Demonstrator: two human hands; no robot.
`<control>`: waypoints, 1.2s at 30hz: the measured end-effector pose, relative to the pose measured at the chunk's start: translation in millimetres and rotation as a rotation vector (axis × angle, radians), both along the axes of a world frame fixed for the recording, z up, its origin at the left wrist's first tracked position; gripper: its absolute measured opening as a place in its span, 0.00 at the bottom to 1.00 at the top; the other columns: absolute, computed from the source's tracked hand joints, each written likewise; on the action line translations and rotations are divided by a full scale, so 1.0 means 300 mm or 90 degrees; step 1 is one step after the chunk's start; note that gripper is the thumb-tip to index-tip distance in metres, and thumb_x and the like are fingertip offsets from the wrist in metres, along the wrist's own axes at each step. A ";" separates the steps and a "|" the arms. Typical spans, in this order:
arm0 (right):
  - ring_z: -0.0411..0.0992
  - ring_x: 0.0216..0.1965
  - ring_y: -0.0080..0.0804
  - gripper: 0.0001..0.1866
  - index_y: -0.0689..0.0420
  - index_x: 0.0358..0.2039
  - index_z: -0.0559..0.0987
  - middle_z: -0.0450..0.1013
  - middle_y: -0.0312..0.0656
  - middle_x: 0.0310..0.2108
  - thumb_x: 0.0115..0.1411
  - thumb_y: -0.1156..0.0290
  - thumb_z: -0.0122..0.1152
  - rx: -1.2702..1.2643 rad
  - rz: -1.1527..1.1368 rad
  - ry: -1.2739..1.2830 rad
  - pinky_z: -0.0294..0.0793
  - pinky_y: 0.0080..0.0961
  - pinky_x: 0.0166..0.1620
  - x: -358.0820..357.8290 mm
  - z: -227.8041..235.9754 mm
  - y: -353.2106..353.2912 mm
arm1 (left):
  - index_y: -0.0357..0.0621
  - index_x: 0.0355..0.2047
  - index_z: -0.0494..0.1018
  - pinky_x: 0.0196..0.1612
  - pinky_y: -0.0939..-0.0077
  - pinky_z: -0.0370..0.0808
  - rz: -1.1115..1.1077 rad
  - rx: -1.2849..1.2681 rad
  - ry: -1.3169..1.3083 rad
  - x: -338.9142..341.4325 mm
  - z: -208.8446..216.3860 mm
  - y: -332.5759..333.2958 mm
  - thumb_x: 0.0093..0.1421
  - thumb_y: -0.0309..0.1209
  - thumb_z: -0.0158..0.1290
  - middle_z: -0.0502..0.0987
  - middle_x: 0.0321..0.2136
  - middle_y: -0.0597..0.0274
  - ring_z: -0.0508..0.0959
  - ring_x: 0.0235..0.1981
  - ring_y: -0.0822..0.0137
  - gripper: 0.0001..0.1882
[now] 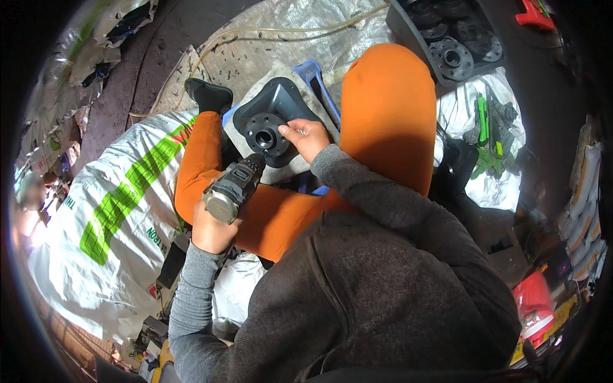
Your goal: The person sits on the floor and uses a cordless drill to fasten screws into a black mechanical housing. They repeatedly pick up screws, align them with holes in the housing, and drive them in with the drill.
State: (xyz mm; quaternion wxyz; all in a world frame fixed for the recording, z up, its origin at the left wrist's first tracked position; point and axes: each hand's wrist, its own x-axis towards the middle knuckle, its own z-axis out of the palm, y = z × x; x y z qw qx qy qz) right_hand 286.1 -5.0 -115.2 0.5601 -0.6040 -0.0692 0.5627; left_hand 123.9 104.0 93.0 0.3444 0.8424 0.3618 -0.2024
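Observation:
A cordless drill (231, 189) is in my left hand (213, 228), its fingers wrapped around the grip. The drill's tip meets the lower edge of a round black flange (257, 122) with several holes and a wide opening in its middle. This flange lies on a larger black square-cornered, funnel-like part (285, 97). My right hand (308, 138) is closed at the flange's right edge, thumb and fingers together there; whether something small is also pinched is hidden. Beneath both parts is a pale pad (240, 138) with blue edges, between my legs.
A grey crate (408, 39) of similar black flanges stands at the upper right. Green-handled tools and gloves (488, 137) lie on white sacking beside my right leg. A large white sack (128, 210) spreads at the left. A thin hose (287, 29) crosses the ground sheet ahead.

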 end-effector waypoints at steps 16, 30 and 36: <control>0.71 0.25 0.27 0.23 0.67 0.50 0.70 0.68 0.34 0.21 0.68 0.60 0.40 0.179 -0.194 0.707 0.81 0.33 0.40 0.135 0.135 -0.073 | 0.39 0.38 0.75 0.38 0.70 0.74 0.216 -0.047 -0.255 -0.004 0.136 -0.345 0.49 0.24 0.60 0.78 0.33 0.59 0.78 0.34 0.63 0.14; 0.73 0.28 0.27 0.19 0.65 0.44 0.73 0.69 0.36 0.25 0.68 0.62 0.42 0.180 -0.189 0.679 0.78 0.40 0.47 0.110 0.153 -0.090 | 0.38 0.36 0.75 0.38 0.69 0.74 0.219 -0.037 -0.257 0.027 0.131 -0.374 0.49 0.25 0.59 0.78 0.31 0.58 0.78 0.33 0.61 0.12; 0.76 0.37 0.29 0.19 0.63 0.47 0.74 0.74 0.41 0.38 0.63 0.60 0.54 0.245 0.104 0.538 0.80 0.29 0.43 0.113 0.197 -0.103 | 0.37 0.37 0.74 0.17 0.80 0.66 0.366 -0.067 -0.241 0.012 0.192 -0.316 0.52 0.23 0.59 0.75 0.24 0.65 0.71 0.15 0.77 0.11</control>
